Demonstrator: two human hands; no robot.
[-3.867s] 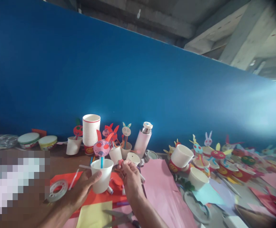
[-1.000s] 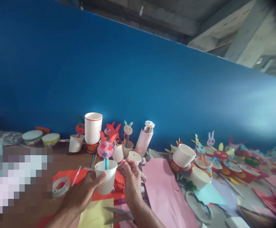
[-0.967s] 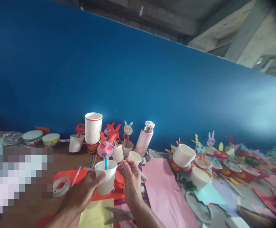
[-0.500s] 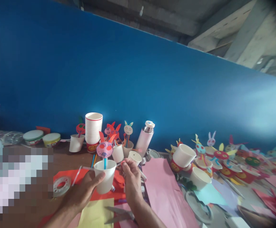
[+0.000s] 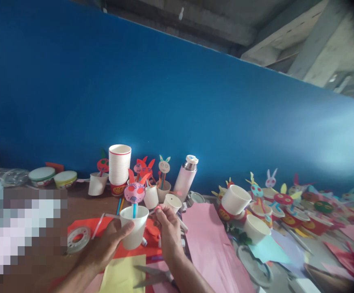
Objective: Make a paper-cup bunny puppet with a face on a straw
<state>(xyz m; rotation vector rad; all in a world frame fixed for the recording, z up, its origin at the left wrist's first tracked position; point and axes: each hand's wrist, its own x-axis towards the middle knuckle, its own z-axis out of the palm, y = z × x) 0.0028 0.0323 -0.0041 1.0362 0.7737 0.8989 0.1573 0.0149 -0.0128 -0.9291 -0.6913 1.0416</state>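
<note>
My left hand [image 5: 115, 236] is closed around the side of a white paper cup [image 5: 135, 232], its thumb near the front. Out of the cup rises a blue straw [image 5: 134, 210] topped by a pink paper rabbit head [image 5: 134, 193] with red ears and red eyes. To the right of the cup, my right hand [image 5: 167, 228] pinches a small red piece [image 5: 158, 208] between thumb and fingers; its exact kind is too small to make out. Below the hands, scissors [image 5: 152, 274] lie with their blades apart on yellow paper [image 5: 123, 270], partly covered by my right forearm.
A roll of tape [image 5: 78, 239] lies left of my hands. Behind stand a stack of paper cups [image 5: 120, 165], more rabbit cups and a pink thermos [image 5: 185, 179]. Pink paper [image 5: 209, 240] lies to the right, beside several more cup figures. A blue wall [image 5: 164, 93] closes off the back.
Both hands keep their grips in almost the same place. The held cup has shifted very slightly left, with the rabbit head barely moved.
</note>
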